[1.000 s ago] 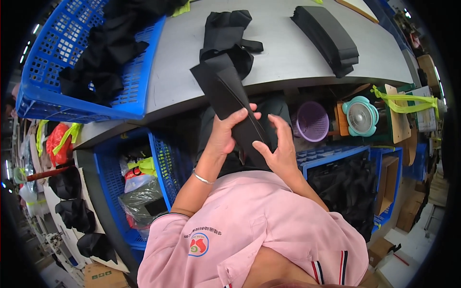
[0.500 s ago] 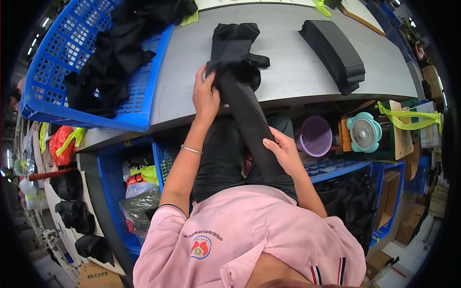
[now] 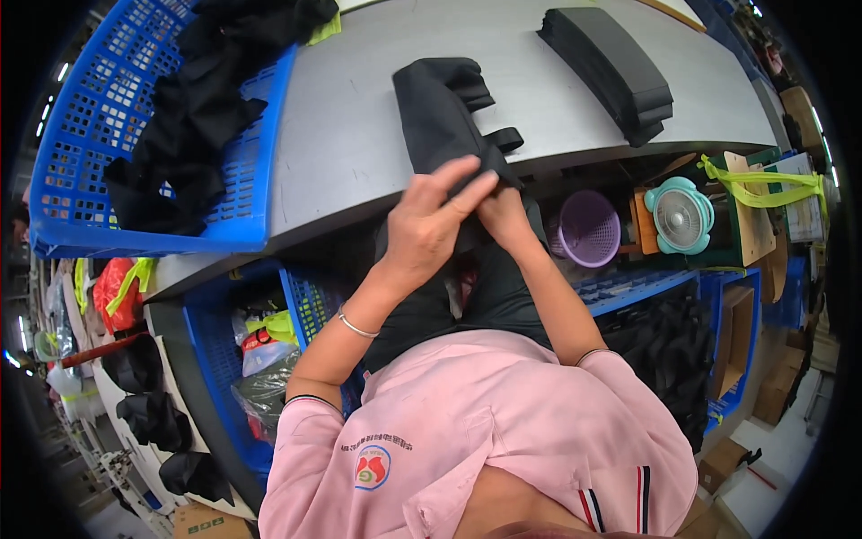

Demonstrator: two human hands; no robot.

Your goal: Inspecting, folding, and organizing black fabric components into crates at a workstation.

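Observation:
A long black fabric piece [image 3: 435,108] lies on the grey table, with its near end over the front edge and partly covered by my hands. A small black loop [image 3: 505,139] sticks out from its right side. My left hand [image 3: 429,223] is over the near end, its fingers stretched out and apart, two of them reaching across toward my other hand. Close beside it, my right hand [image 3: 505,218] grips the near end of the fabric; its fingertips are hidden behind the left fingers and the cloth.
A blue crate [image 3: 278,153] holding black fabric stands on the table's left. A stack of black pieces [image 3: 611,76] lies at the right. Below the edge are a purple basket [image 3: 590,229], a teal fan [image 3: 680,216] and another blue crate [image 3: 211,359].
The fabric's near end, earlier stretched toward my lap, is now gathered at the table edge. My left hand moved nearer and right; my right hand moved up and left, bringing the two together.

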